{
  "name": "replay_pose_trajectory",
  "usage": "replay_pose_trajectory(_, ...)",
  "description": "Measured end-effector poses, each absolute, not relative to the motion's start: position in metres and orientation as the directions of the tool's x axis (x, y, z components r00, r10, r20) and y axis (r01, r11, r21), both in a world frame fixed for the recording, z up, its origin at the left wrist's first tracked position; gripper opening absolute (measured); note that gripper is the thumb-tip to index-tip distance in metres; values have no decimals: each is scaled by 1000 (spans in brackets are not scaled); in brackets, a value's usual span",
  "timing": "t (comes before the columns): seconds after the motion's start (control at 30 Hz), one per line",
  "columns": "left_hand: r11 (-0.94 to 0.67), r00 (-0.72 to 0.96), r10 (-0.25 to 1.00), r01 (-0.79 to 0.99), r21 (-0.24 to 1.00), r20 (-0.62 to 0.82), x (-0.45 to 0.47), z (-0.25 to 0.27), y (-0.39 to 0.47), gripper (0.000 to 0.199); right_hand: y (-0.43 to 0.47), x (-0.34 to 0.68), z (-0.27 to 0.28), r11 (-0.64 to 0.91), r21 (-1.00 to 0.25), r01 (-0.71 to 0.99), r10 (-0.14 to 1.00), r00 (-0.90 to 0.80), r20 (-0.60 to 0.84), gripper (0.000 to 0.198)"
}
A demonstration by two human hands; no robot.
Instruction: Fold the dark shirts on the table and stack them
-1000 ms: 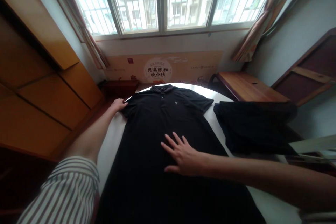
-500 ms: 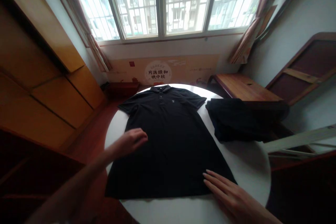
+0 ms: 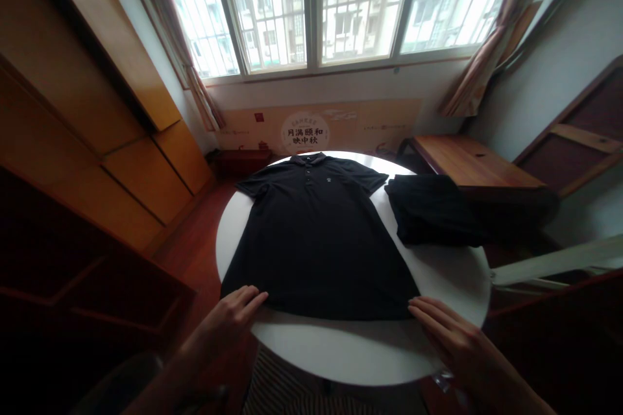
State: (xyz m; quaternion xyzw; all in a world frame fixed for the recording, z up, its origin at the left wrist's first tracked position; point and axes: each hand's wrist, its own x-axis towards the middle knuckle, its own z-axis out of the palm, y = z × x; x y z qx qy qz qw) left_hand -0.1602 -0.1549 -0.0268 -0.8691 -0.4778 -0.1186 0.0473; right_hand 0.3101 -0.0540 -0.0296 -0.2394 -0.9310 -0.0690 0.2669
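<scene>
A black short-sleeved polo shirt (image 3: 321,240) lies spread front side up, its collar toward the window and its hem toward me. My left hand (image 3: 238,308) is closed at the left end of the hem, fingers bent over the cloth. At the right hem corner, my right hand (image 3: 448,327) pinches the fabric between fingertips and thumb; the thumb is mostly hidden. Beneath the shirt is a white round table (image 3: 355,353). To the shirt's right, a folded stack of black cloth (image 3: 431,211) rests on the same table.
Behind the table stands a wooden bench or low table (image 3: 479,159) at the right. Yellow-brown cabinets (image 3: 146,175) line the left wall. A pale bar (image 3: 555,259) reaches toward the table's right edge. The barred window (image 3: 360,6) is at the back.
My left hand has come down from above the shirt's middle to its left hem corner. My right hand has gone from lying flat near the hem to pinching the right corner. The view has shifted.
</scene>
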Motion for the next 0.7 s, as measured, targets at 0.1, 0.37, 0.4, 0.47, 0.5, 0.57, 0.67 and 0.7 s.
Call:
replay_pose_trajectory(0.1, -511, 483, 852, 852, 117, 201, -160, -23, -165, 41, -61, 310, -22, 893, 11, 450, 379, -765, 521, 47)
replay_pose_trajectory(0.37, -198, 64, 969, 775, 600, 238, -186, -2, -104, 21, -49, 262, 22, 874, -212, 437, 485, -766, 422, 25)
replay_pose_trajectory(0.4, -122, -80, 964, 715, 689, 254, -195, 0, -79, 22, -42, 244, 29, 884, -230, 407, 467, -787, 402, 25)
replay_pose_trajectory(0.47, 86, -412, 901, 482, 872, 138, -214, 4, -24, 19, -29, 199, 41, 908, -256, 331, 402, -858, 319, 23)
replay_pose_trajectory(0.5, 186, -564, 825, 319, 929, 29, -223, 6, 4, 16, -23, 173, 44, 917, -266, 297, 366, -891, 268, 22)
replay_pose_trajectory(0.57, 251, -664, 747, 218, 943, -45, -238, 11, 56, 17, -15, 122, 42, 949, -240, 204, 254, -946, 202, 19)
replay_pose_trajectory(0.67, 317, -741, 660, 127, 940, -123, -254, 18, 114, 20, -10, 60, 23, 974, -215, 68, 113, -972, 204, 32)
replay_pose_trajectory(0.7, 336, -758, 636, 101, 937, -146, -257, 18, 128, 22, -10, 47, 14, 974, -220, 47, 93, -974, 205, 41)
